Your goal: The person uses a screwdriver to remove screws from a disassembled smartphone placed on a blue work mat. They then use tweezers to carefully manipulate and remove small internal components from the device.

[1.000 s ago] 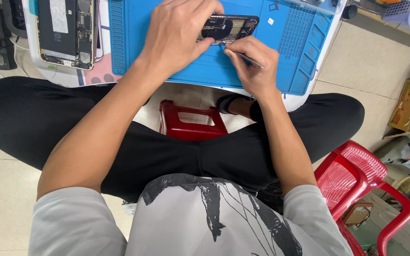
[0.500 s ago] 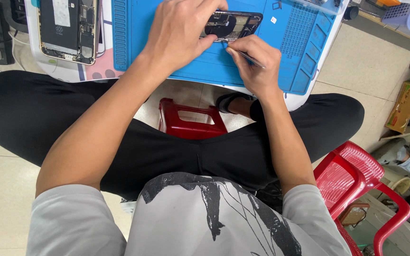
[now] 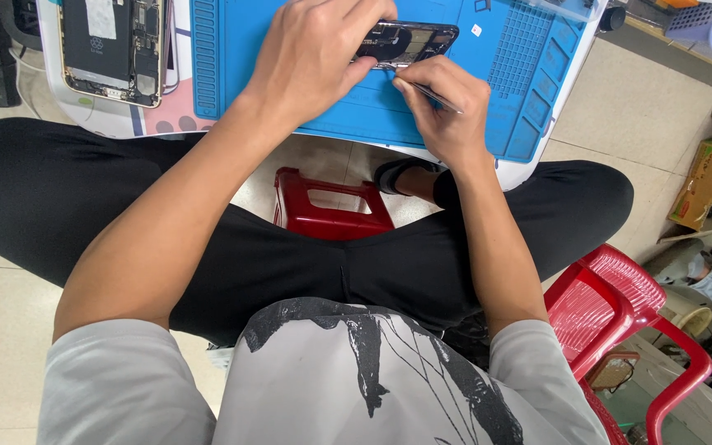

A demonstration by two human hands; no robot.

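- Head view, the only one: the person's left hand (image 3: 315,62) lies curled over the near end of a black opened phone body with its dark insides showing (image 3: 409,41), pinning it to a blue ribbed silicone work mat (image 3: 290,16) at the table's near edge.
- The right hand (image 3: 447,111) is closed in a pencil grip on a thin grey metal tool (image 3: 438,99), its tip at the phone's near rim; what kind of tip it has is too small to tell.
- Risk, as I judge it: the tool could skid off the rim and scratch or gouge the parts inside, since the tip bears on a narrow edge at a slant.
- Risk: the phone might twist under the push, as only one end is held down.
- Risk: a loosened small part could roll off the mat to the tiled floor, because the work sits close to the table's edge.
- Count: two hands at work, one thin tool, one blue mat.
- Count: two opened phones, the second a gold-edged one lying open (image 3: 113,49) to the left, well apart from the hands.
- Count: two red plastic stools, one between the legs (image 3: 331,206), one at the right (image 3: 611,305).
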